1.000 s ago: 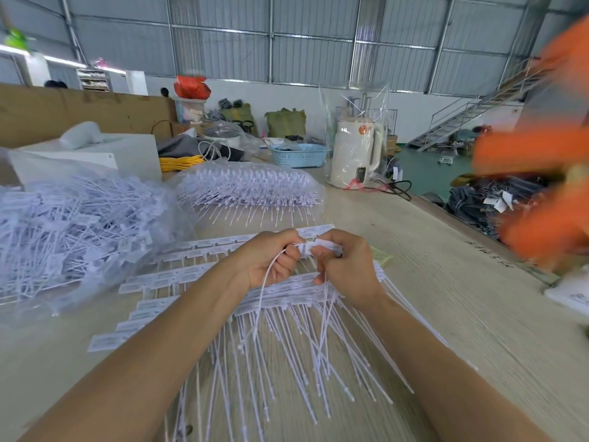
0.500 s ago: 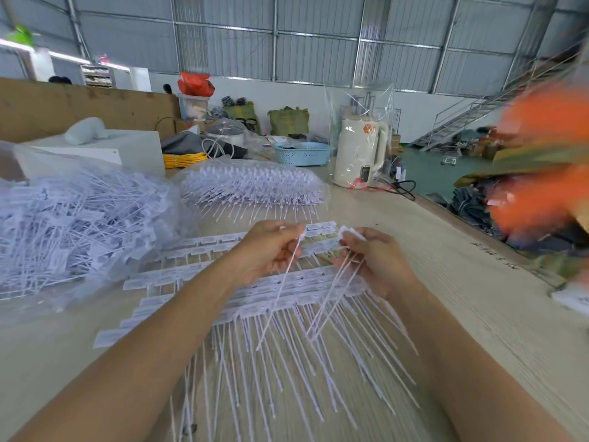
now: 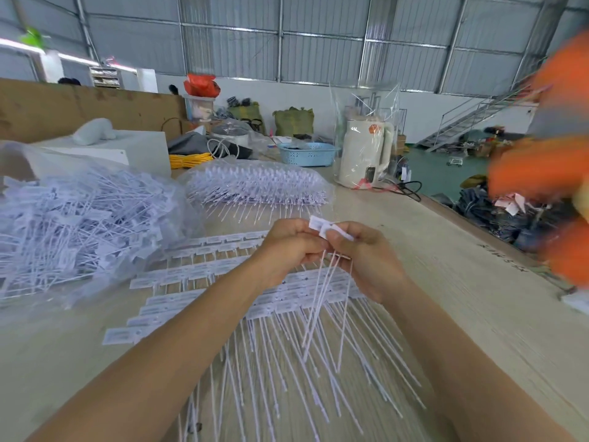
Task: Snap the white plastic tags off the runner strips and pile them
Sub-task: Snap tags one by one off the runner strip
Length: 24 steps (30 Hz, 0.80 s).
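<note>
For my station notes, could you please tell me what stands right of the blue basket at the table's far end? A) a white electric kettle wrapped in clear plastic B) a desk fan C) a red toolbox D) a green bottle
A: a white electric kettle in clear plastic stands just right of the blue basket.

Orange shape (image 3: 548,167) at right blurred, cut by edge

Bright, even daylight fills the hall, with a glowing strip light (image 3: 19,46) high on the left. Shadows on the table (image 3: 478,314) are faint. Wide-angle distortion bends the edges. An orange shape (image 3: 548,167) right of the hands is smeared by motion blur.
</note>
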Tool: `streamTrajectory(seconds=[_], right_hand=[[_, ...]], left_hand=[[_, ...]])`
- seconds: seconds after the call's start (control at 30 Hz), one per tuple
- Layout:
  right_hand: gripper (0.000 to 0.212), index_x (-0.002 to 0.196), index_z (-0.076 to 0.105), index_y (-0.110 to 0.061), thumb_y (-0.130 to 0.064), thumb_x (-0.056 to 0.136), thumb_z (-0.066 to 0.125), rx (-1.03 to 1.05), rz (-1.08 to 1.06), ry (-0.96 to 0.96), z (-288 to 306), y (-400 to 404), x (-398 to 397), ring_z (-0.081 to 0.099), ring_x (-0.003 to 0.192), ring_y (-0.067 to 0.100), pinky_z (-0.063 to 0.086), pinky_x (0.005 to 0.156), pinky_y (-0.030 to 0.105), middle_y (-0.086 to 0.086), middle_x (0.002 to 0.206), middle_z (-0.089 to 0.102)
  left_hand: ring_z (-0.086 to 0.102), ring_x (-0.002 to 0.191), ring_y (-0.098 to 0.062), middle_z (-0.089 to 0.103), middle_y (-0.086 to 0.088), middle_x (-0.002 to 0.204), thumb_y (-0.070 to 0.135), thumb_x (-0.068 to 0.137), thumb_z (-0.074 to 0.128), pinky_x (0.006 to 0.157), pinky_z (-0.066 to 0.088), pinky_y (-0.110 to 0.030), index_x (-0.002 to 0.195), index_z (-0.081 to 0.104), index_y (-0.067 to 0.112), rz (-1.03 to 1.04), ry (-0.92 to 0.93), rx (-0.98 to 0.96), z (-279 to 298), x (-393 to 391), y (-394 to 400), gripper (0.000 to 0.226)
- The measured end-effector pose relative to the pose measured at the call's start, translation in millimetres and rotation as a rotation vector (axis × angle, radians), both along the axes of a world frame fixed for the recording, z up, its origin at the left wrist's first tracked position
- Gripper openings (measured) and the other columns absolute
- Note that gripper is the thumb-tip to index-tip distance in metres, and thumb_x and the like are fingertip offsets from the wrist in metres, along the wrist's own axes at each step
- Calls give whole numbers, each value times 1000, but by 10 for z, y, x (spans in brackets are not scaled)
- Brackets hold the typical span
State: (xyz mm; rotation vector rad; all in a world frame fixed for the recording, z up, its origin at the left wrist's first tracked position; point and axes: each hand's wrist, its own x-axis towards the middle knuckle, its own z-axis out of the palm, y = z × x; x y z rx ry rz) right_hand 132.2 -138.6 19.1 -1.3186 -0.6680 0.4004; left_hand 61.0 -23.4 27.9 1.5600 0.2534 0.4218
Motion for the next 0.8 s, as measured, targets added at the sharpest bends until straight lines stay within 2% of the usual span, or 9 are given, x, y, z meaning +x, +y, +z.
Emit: streamTrajectory(seconds=[0.13,0.27,0.33,0.4,0.5,0.57,0.67,0.7,0.8], right_hand=[[8,84,66,-11,-6,88,61,5,-38,-78,-65,6,-14,59,70,24,51,69,35,10,76,63],[9,87,68,-14,-8,89,62,11,-75,-101,-50,5,-37,58,73,27,50,72,43,13,80,63],[12,85,68,-14,-5,88,61,59,-72,-95,-38,-1,-43,60,65,23,52,63,35,8,72,65],[12,84,68,-14,-5,88,61,102,-93,-116,-16,-22,-40,60,56,15,52,53,27,1,64,66],[9,85,67,-15,-7,88,62,151,-204,-158,24,-62,16,54,51,10,47,51,25,-4,59,61],[11,84,65,-18,-9,89,62,172,-299,-172,48,-88,62,50,50,7,45,54,27,-10,57,58],[15,84,63,-25,-11,90,61,159,-427,-238,90,-108,100,44,46,3,41,51,23,-14,54,55],[14,89,64,-25,-11,90,61,159,-450,-260,108,-100,105,46,52,5,42,55,24,-12,61,59],[22,111,60,-20,-14,91,61,118,-482,-298,180,-44,126,52,89,19,46,84,39,11,111,63]], left_hand=[[61,70,-12,66,-4,78,-10,81,62,62,53,-17,86,65,13,6,2,-6,-42,5,-12,23],[65,60,-6,65,-4,74,-9,80,65,55,52,-15,83,60,11,57,-20,-34,-56,-4,-38,21],[65,58,-7,64,-6,76,-6,80,67,56,54,-17,83,55,8,72,-8,-56,-43,-1,-51,18],[68,67,-16,66,-14,84,5,84,67,65,58,-25,87,55,5,34,34,-53,-14,-5,-86,13],[68,77,-27,69,-16,88,25,93,57,79,57,-37,93,61,5,-101,115,-12,18,-30,-203,21],[68,73,-26,70,-12,83,32,96,50,80,56,-40,95,63,8,-180,140,32,32,-51,-295,27],[68,68,-23,68,-12,87,27,98,47,71,58,-35,102,59,6,-251,122,64,27,-51,-419,25],[67,64,-20,66,-11,87,24,99,45,68,59,-32,104,58,5,-244,114,88,19,-45,-454,23],[59,50,-7,62,-6,79,14,100,41,57,57,-24,108,57,2,-151,87,217,6,-32,-524,22]])
